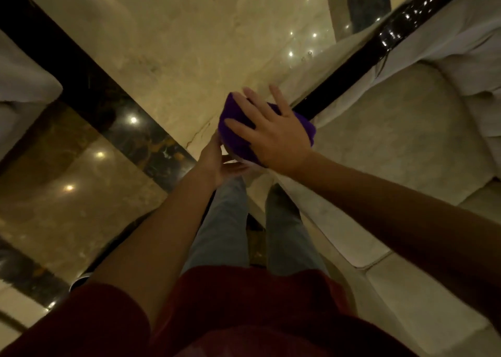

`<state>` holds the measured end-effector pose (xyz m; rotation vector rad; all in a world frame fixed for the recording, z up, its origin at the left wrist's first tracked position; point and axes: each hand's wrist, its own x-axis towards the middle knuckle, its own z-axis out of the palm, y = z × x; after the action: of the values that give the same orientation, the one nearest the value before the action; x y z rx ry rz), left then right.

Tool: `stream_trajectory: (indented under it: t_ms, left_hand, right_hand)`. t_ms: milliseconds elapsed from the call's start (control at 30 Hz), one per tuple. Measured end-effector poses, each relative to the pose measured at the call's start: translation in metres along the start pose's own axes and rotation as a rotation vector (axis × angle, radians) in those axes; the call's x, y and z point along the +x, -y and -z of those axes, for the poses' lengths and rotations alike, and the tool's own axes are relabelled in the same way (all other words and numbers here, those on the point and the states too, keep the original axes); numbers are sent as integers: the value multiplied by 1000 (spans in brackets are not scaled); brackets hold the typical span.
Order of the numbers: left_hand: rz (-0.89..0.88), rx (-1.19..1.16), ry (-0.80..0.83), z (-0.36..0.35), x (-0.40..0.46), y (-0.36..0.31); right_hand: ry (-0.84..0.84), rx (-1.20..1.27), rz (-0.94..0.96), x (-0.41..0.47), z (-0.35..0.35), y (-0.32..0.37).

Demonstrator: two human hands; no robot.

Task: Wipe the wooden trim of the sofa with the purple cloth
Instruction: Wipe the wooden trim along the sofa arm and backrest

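The purple cloth (236,137) is bunched over the near end of the sofa's dark glossy wooden trim (385,33), which runs up to the right. My right hand (273,131) lies flat on top of the cloth with its fingers spread. Just below the cloth, my left hand (219,164) touches its underside at the end of the trim; its fingers are partly hidden.
The cream sofa seat (401,145) and a white cushion (461,58) lie right of the trim. Polished marble floor (176,44) with a dark inlay band (127,123) spreads to the left. Another pale seat (19,85) sits at the left edge. My legs stand below.
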<state>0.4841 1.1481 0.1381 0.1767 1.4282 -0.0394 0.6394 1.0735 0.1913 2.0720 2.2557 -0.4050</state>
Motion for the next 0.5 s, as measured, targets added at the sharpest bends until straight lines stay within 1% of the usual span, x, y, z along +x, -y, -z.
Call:
stream_trajectory:
  t_ms: [33, 67, 167, 233, 300, 367, 433, 467, 500]
  left_hand:
    - [8, 14, -41, -1, 1, -1]
    - [18, 19, -64, -5, 1, -3]
    - [25, 23, -89, -9, 1, -5]
    - [34, 11, -96, -10, -1, 0]
    - [17, 9, -92, -5, -2, 0]
    - [40, -19, -66, -6, -10, 9]
    - [47, -55, -46, -2, -14, 11]
    - [45, -76, -28, -5, -18, 16]
    - [30, -80, -17, -7, -20, 19]
  right_hand:
    - [16, -30, -26, -5, 3, -13]
    - [22, -50, -89, -8, 10, -29]
    - [-60, 4, -368, -5, 24, -51]
    - [-76, 86, -453, -1, 22, -33]
    - [-87, 252, -487, 11, 12, 8]
    - [-119, 379, -584, 14, 5, 37]
    - [-161, 422, -603, 26, 4, 44]
    - [-157, 390, -555, 25, 5, 39]
    - [-139, 343, -460, 23, 7, 33]
